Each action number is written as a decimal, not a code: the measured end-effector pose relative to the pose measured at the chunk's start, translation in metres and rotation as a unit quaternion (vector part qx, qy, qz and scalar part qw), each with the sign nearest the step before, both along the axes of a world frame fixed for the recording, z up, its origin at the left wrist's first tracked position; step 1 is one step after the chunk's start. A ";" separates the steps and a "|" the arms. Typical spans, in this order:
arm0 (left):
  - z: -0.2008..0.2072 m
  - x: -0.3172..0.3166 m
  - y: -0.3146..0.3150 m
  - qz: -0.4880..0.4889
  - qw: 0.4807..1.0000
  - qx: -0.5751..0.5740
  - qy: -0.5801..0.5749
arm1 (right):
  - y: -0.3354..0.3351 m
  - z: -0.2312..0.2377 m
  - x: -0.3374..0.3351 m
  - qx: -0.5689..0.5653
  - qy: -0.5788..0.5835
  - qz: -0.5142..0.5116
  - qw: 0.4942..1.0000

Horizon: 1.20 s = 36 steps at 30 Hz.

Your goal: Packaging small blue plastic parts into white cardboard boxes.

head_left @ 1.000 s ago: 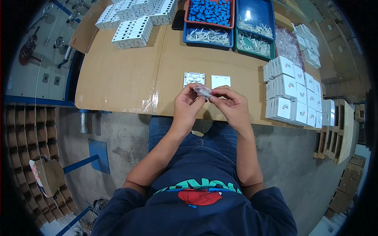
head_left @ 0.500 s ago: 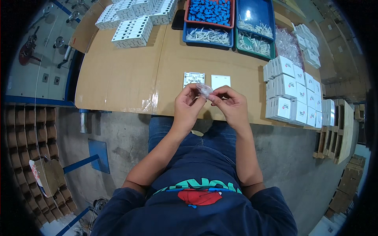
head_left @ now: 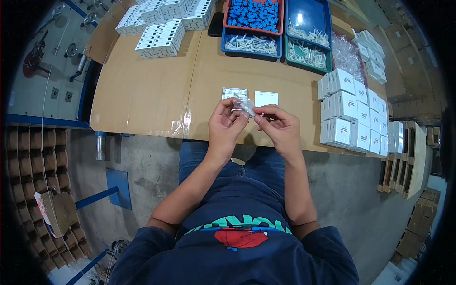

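Between my two hands, over the table's near edge, is a small clear plastic bag (head_left: 245,105) with whitish pieces showing through it. My left hand (head_left: 225,124) pinches the bag from the left, thumb against fingers. From the right, my right hand (head_left: 280,127) grips its edge between thumb and fingertips. Just beyond the left fingers lies a white plastic housing (head_left: 234,92) with its inner side up, partly hidden by the hand. Beside it, past my right fingertips, rests a flat white square cover (head_left: 266,98).
Trays stand at the back: a red one of blue parts (head_left: 252,15), a blue one (head_left: 251,53) and a green one (head_left: 306,65) of small pale pieces. White boxed units (head_left: 349,107) are stacked at right, white housings (head_left: 160,39) at back left. Crumpled clear bags (head_left: 346,52) lie behind.
The bag has turned and spread slightly between my fingers, so its pale contents show more. Both hands have shifted only a little. The white parts on the table stay in place.
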<state>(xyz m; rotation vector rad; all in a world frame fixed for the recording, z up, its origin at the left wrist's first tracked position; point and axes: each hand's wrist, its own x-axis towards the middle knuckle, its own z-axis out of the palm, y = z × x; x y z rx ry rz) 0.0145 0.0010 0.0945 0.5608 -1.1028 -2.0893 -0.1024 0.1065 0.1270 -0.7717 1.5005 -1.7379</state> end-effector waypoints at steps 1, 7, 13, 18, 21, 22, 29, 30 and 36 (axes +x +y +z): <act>0.000 0.000 -0.001 -0.002 1.000 -0.004 -0.006 | 0.000 0.000 0.000 0.000 0.000 0.000 1.000; -0.001 0.001 0.001 -0.008 0.999 -0.029 -0.033 | 0.000 -0.006 -0.001 0.001 -0.004 -0.012 1.000; 0.001 0.000 0.002 -0.003 1.000 -0.003 -0.028 | -0.002 -0.015 0.000 -0.025 0.006 -0.030 0.999; 0.000 0.001 0.003 0.013 1.000 0.004 -0.015 | -0.002 -0.016 -0.002 -0.010 0.077 -0.019 0.997; 0.001 0.001 0.002 0.017 1.000 0.007 -0.006 | -0.004 -0.015 0.001 -0.017 0.062 -0.019 0.998; 0.002 0.001 0.001 0.016 1.000 0.010 -0.008 | -0.003 -0.015 0.001 -0.017 0.062 -0.019 0.998; -0.001 0.005 -0.001 -0.001 1.000 0.017 -0.007 | -0.003 -0.015 0.001 0.004 0.081 -0.009 0.997; 0.000 0.005 -0.001 -0.011 1.000 0.019 -0.011 | -0.003 -0.015 0.001 0.006 0.075 -0.009 0.997; 0.009 0.006 0.003 -0.047 0.999 -0.023 0.013 | -0.003 -0.013 0.001 -0.021 0.078 -0.030 0.996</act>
